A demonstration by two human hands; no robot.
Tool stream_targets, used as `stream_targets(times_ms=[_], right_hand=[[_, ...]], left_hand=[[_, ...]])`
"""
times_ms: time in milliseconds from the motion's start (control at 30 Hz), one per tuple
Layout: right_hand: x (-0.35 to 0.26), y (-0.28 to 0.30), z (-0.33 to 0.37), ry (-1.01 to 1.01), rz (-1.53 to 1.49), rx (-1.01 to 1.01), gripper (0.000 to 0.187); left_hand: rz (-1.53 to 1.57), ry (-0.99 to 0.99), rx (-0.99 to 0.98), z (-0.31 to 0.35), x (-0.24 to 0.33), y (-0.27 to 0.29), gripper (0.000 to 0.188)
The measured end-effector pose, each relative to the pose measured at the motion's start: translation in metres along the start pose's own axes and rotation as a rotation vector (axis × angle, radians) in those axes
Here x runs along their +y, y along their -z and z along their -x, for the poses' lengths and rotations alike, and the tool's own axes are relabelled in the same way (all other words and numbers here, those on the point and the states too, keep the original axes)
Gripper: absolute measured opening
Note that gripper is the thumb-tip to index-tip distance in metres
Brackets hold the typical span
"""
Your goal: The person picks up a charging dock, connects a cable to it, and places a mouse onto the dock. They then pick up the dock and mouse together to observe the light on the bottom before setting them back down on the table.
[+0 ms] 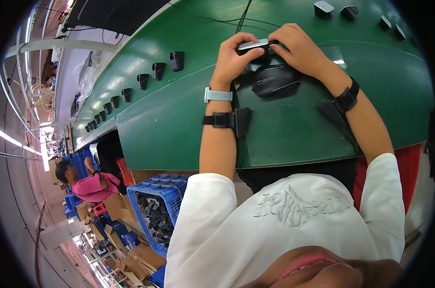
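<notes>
Over the green table, my left hand point(237, 55) is closed around a small black device with a silver-grey top point(252, 46), the thumb along its near edge. My right hand point(298, 47) meets it at the device's right end. Its thumb and fingers pinch together there on a small dark piece, too covered to name. Just below the hands lies a black computer mouse point(275, 80), not touched by the fingers. A clear plastic piece point(336, 56) rests beside my right wrist. Black straps with dark boxes sit on both forearms, and a grey watch band circles the left wrist.
A row of several black wedge-shaped devices point(158, 71) runs along the table's left. More with pale faces point(323, 9) stand at the far right. Cables point(241, 20) cross the far side. A blue crate point(160, 185) of black parts and a person in pink point(95, 187) are at lower left.
</notes>
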State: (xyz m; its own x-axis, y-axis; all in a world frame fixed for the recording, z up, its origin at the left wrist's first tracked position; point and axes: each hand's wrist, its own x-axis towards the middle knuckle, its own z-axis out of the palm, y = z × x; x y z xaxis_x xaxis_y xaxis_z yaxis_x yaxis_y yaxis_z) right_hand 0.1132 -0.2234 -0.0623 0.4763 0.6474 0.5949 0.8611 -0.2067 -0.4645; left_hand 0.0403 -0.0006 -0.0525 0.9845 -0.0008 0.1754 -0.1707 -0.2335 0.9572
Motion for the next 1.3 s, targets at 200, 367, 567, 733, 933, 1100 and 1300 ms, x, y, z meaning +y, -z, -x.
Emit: stream_targets(times_ms=[200, 367, 567, 733, 933, 1100, 1300], right_hand=[[-0.001, -0.005, -0.001, -0.042, -0.006, 0.009, 0.019], [-0.003, -0.004, 0.000, -0.139, -0.067, -0.015, 0.019], [-0.007, 0.009, 0.000, -0.197, -0.160, -0.023, 0.021], [-0.002, -0.010, 0.001, -0.176, -0.154, -0.009, 0.027], [0.012, -0.002, 0.006, -0.232, -0.093, 0.009, 0.031], [0.024, 0.008, -0.002, -0.288, -0.277, 0.150, 0.032], [0.027, -0.001, 0.005, -0.151, -0.192, 0.140, 0.034]], left_hand=[[0.053, -0.077, 0.027, -0.001, -0.008, -0.001, 0.032], [0.002, -0.057, -0.073, 0.002, -0.005, 0.005, 0.052], [-0.159, -0.092, 0.007, -0.001, 0.002, 0.000, 0.045], [-0.374, 0.003, 0.026, 0.007, 0.022, 0.010, 0.049], [-0.476, 0.105, 0.049, 0.011, 0.011, 0.028, 0.053], [-0.527, 0.062, 0.532, 0.014, -0.019, 0.088, 0.045], [-1.904, -0.139, 0.188, 0.003, -0.041, 0.121, 0.044]])
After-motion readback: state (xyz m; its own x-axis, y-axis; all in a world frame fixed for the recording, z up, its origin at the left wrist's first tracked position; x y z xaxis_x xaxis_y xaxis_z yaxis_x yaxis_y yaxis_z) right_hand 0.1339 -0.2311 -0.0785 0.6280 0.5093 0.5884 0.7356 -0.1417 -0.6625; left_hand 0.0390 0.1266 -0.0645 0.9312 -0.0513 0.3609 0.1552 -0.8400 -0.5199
